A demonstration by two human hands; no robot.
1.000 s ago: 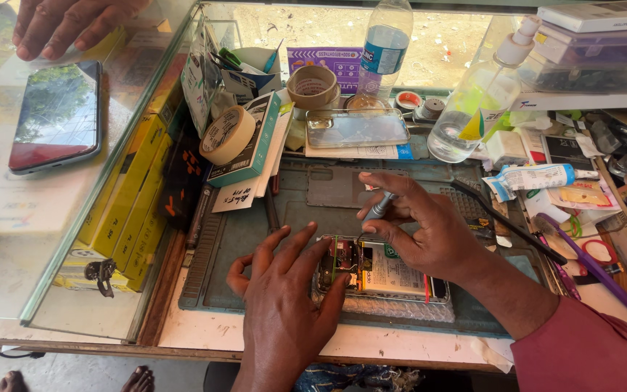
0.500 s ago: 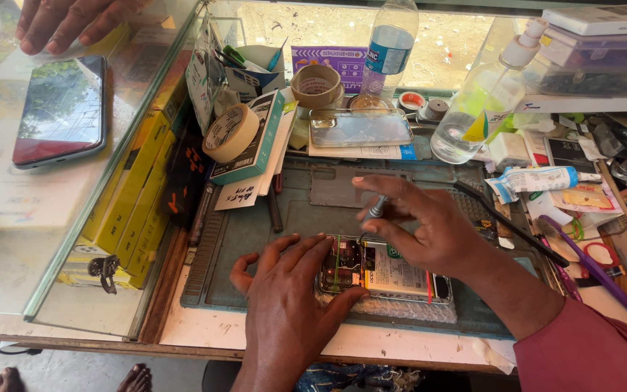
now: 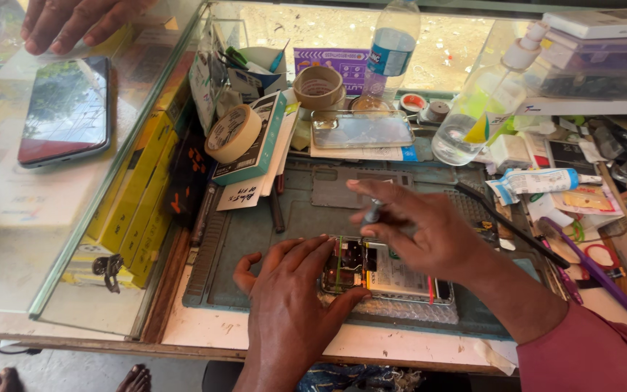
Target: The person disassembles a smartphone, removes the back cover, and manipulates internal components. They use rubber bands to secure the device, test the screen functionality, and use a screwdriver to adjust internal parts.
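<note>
An opened phone (image 3: 390, 272) with its circuit board and battery showing lies on a grey-green work mat (image 3: 255, 232). My left hand (image 3: 292, 301) rests flat on the phone's left end, fingers spread over the board. My right hand (image 3: 419, 229) hovers over the phone's middle and pinches a thin screwdriver (image 3: 373, 212), whose tip points down at the board. The phone's right part is hidden under my right wrist.
Tape rolls (image 3: 232, 133), a clear phone case (image 3: 362, 129), a water bottle (image 3: 392, 49) and a pump bottle (image 3: 484, 109) crowd the mat's far side. A glass counter at left bears a dark phone (image 3: 67, 109) and another person's hand (image 3: 74, 22). Tools and cables (image 3: 582, 254) lie at right.
My right hand has shifted slightly with the screwdriver over the board. The view has moved a little; my left hand stays on the phone.
</note>
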